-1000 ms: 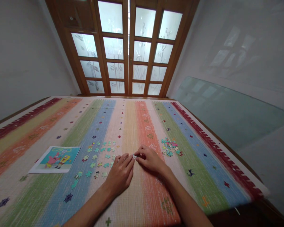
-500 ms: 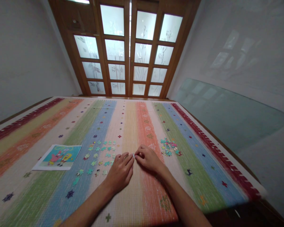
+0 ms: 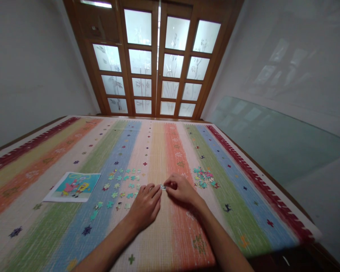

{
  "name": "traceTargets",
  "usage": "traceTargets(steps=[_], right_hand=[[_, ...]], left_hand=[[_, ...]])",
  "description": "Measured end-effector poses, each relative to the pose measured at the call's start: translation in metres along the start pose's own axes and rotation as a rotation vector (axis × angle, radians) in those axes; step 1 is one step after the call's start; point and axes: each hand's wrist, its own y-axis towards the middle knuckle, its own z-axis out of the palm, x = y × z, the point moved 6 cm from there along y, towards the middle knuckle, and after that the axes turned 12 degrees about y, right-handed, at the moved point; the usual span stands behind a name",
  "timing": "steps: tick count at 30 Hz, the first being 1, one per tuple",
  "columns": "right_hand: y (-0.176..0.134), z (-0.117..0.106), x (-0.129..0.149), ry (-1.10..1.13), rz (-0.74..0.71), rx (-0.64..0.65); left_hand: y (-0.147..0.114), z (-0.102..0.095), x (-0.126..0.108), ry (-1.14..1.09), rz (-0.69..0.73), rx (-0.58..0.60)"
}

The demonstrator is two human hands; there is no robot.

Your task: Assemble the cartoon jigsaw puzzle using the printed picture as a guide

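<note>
At the near side, both forearms are cut off by the lower edge, above a striped cloth [image 3: 147,241] covering the table. The left hand [image 3: 146,202] lies palm down, fingers close together and slightly bent; whether they grip anything cannot be told. The right hand [image 3: 181,189] has thumb and index finger clamped on a small puzzle piece [image 3: 163,187], its other fingers curled. The piece sits between the two hands' fingertips, mostly covered. What shows is pale, whitish with a bluish tint; its outline and print are too small to read, and neither its direction nor its long axis can be made out. To the left, loose pieces [image 3: 114,195] lie spread in rough rows, some partly behind the left hand. Farther left lies a printed sheet [image 3: 76,187]. On the right, a multicoloured pile [image 3: 204,177] overlaps itself. Wooden doors [image 3: 154,75] stand at the far end, cut off at the top.
</note>
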Motion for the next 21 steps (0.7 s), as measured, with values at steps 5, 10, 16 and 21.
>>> traceTargets(steps=[5, 10, 16, 21], right_hand=[[-0.001, 0.005, 0.0, -0.016, -0.021, 0.016], [-0.001, 0.005, 0.0, -0.008, -0.029, 0.027], [-0.001, 0.005, -0.001, 0.006, -0.035, 0.043], [-0.001, 0.004, -0.001, 0.027, -0.03, 0.05]], left_hand=[[-0.001, 0.002, -0.001, 0.022, 0.007, 0.026], [-0.002, 0.002, -0.003, 0.053, 0.015, 0.037], [-0.014, -0.014, 0.006, 0.017, -0.025, -0.015], [-0.049, -0.044, 0.04, 0.045, -0.183, -0.122]])
